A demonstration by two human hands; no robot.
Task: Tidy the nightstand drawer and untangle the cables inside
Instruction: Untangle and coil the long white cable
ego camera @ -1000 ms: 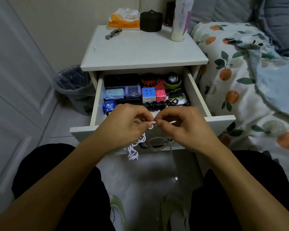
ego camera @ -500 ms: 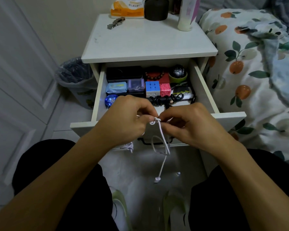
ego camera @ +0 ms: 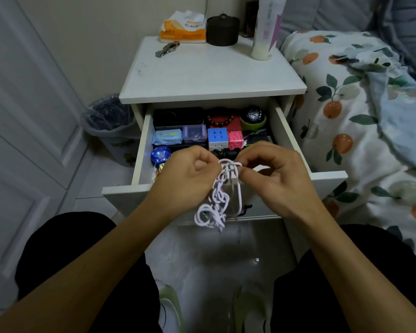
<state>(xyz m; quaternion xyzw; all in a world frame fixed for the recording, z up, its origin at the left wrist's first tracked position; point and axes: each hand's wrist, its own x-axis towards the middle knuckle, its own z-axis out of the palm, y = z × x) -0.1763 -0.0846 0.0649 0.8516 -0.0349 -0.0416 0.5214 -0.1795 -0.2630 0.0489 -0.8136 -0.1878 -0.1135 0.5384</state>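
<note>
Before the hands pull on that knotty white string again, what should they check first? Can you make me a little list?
1. Both hands holding the string? The left hand and right hand each pinch the white cable at its top: ok.
2. Knots gone? Loops bunch and cross below the fingers: not ok.
3. Loose end free to pull through? Ends are lost in the bunch: cannot tell.
4. String clear of the drawer things? It hangs in front of the drawer, outside it: ok.
5. Snagged on the dark handle behind it? Too close together: cannot tell.
</note>
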